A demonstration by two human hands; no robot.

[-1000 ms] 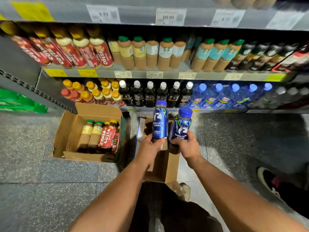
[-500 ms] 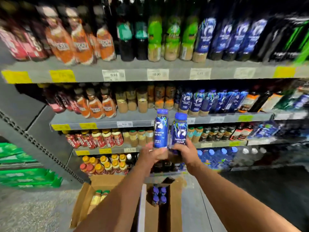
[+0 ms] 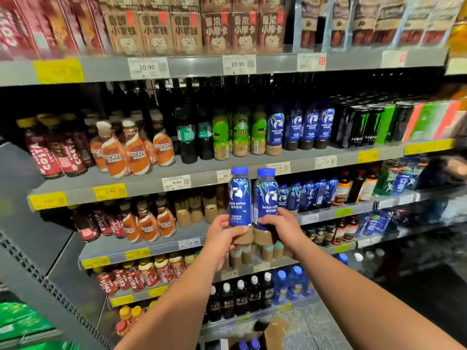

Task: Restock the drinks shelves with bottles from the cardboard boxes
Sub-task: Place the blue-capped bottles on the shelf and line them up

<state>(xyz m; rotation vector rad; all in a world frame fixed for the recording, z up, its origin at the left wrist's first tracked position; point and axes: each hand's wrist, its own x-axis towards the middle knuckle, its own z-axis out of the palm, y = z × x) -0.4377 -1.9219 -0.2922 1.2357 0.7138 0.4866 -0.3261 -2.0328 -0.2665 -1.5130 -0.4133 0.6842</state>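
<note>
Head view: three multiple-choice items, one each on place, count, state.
1. The black Monster cans stand: A) on the floor B) right of the shelved blue bottles C) in a box.
2. Bottles held: A) one B) two C) three.
3. The left hand: A) hangs open B) rests on a shelf C) grips a bottle low down.
Answers: B, same shelf, further right; B, left hand holds the left bottle, right hand the right bottle; C, fingers curl round its brown lower part.
</note>
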